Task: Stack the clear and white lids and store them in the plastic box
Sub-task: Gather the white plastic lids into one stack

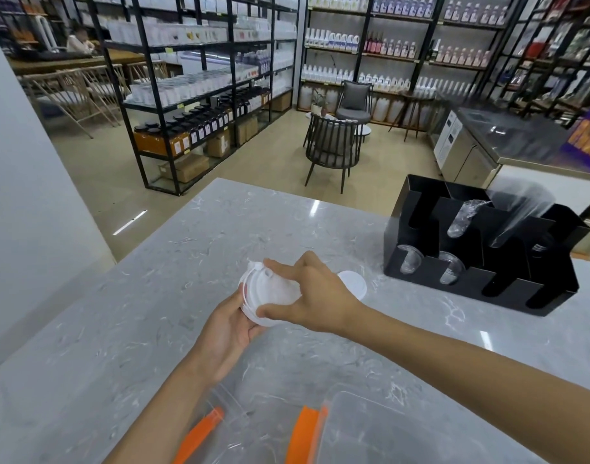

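White lids (pixel 270 298) — both hands (pixel 233 324), marble counter (pixel 153 296)

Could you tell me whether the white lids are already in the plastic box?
Not yet: both hands hold the white lids above the counter, beyond the plastic box.

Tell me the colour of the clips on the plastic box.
Orange clips on the clear plastic box, seen at the bottom of the head view.

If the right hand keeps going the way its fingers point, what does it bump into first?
The right hand points left, and its fingers already touch the white lids held in the left hand. Beyond them looks like bare counter.
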